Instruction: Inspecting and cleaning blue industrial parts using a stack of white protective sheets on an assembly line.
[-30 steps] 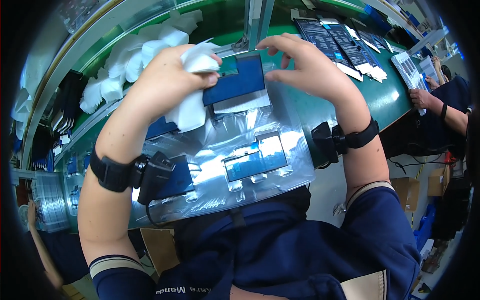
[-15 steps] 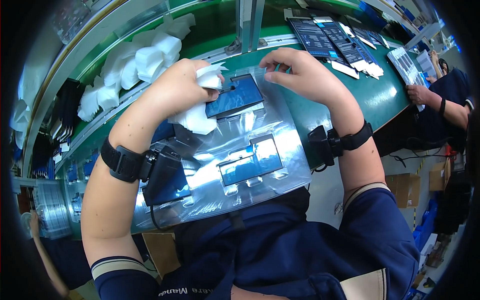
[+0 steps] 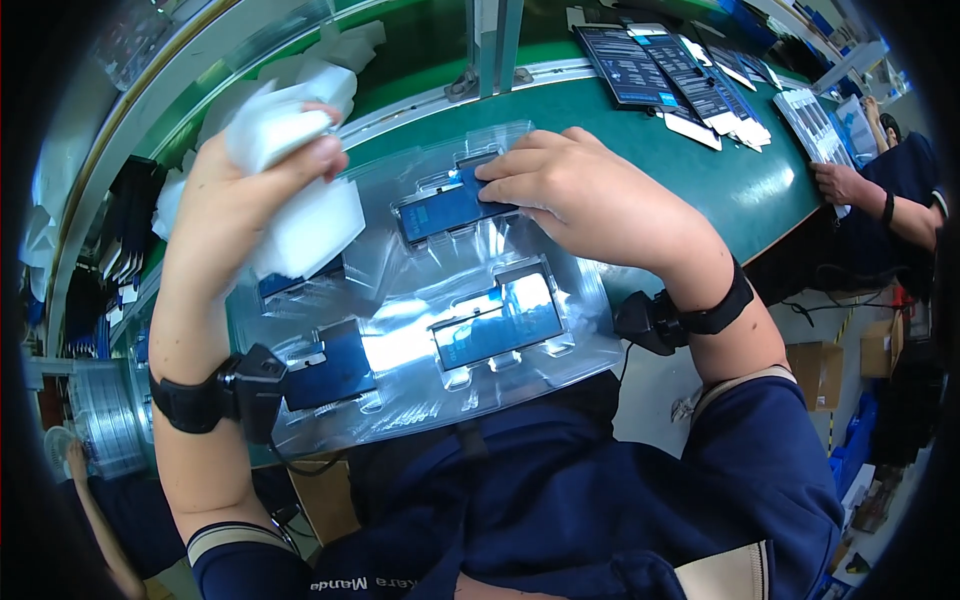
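Observation:
My left hand (image 3: 290, 170) is closed around a wad of white thin sheets (image 3: 310, 225), raised over the left back part of a clear plastic tray (image 3: 400, 350). My right hand (image 3: 560, 190) lies over a dark blue, flat rectangular panel (image 3: 440, 212) in the tray's far pocket. Its fingers are stretched out, with their tips on the panel's right part; the thumb is mostly hidden. A second panel (image 3: 500, 325) sits in the near right pocket and reflects light. A third panel (image 3: 335, 370) is at the near left, and another (image 3: 290, 285) is partly covered by the white sheets.
More white sheets (image 3: 345, 50) are heaped behind my left hand. Dark printed cartons (image 3: 630, 70) lie at the back right of the green table (image 3: 725, 190). A co-worker's hand (image 3: 838, 183) holds a pale tray at the right; another person's arm (image 3: 95, 510) shows at lower left.
My left hand has moved left and toward me with the white sheets, uncovering the far panel. My right hand has come down onto that panel, which now lies lower in its pocket.

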The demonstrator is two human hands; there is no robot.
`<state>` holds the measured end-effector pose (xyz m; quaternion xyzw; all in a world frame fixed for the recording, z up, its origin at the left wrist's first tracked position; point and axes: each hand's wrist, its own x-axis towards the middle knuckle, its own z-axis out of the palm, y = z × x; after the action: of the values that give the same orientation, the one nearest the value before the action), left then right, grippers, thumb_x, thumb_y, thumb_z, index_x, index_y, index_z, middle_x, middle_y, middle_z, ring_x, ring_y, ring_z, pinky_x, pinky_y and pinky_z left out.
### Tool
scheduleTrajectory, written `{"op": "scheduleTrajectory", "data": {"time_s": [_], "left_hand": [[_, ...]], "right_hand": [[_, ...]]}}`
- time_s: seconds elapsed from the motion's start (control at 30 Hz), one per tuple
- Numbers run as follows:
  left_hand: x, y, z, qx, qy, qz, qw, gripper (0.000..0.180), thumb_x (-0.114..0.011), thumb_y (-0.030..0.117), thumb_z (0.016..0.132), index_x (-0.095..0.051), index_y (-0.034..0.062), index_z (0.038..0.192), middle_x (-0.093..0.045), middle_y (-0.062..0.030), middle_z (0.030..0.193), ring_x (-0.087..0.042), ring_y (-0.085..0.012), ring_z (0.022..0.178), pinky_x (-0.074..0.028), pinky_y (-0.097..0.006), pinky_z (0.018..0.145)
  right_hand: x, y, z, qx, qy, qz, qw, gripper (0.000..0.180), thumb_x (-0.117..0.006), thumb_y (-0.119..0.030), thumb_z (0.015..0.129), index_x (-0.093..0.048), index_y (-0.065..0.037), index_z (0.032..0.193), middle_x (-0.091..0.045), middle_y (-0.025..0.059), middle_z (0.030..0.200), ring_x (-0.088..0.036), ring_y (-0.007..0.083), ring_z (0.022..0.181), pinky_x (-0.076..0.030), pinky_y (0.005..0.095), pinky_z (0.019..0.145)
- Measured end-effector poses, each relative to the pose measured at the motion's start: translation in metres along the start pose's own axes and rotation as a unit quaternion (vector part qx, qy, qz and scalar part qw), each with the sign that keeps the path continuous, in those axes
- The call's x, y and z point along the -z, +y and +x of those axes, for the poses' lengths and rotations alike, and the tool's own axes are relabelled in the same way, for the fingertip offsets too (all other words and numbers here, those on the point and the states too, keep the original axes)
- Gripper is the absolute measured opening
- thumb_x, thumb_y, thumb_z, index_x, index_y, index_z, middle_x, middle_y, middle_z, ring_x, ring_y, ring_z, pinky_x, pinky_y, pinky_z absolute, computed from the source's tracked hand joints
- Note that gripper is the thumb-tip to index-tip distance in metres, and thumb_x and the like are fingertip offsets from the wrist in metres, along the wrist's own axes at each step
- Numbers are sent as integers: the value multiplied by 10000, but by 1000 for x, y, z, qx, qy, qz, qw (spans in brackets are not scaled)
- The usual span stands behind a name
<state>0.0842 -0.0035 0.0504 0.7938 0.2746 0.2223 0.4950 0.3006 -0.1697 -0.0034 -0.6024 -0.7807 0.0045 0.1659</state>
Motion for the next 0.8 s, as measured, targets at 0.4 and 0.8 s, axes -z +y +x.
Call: {"op": "scheduleTrajectory", "data": {"time_s": [0.4,0.8], "left_hand": [[80,-7,-118,49,151,65,985,277,-688,161,799,-602,33,1030,-601,-20,800,-566,-95,727,-443,-231,680],[185,-69,-309,92,371,-307,872,207,-585,235,909,-561,37,966,-615,-210,1126,-582,-244,1082,-496,-375,876]], "right_hand": [[30,-14,17,-13,12,27,999,240,-603,-70,776,-644,-10,1005,-613,158,976,-583,334,919,-472,371,810],[58,-113,96,53,-132,711,689,724,-361,-483,960,-250,103,1370,-326,372,1343,-553,361,1084,-536,446,818]]}}
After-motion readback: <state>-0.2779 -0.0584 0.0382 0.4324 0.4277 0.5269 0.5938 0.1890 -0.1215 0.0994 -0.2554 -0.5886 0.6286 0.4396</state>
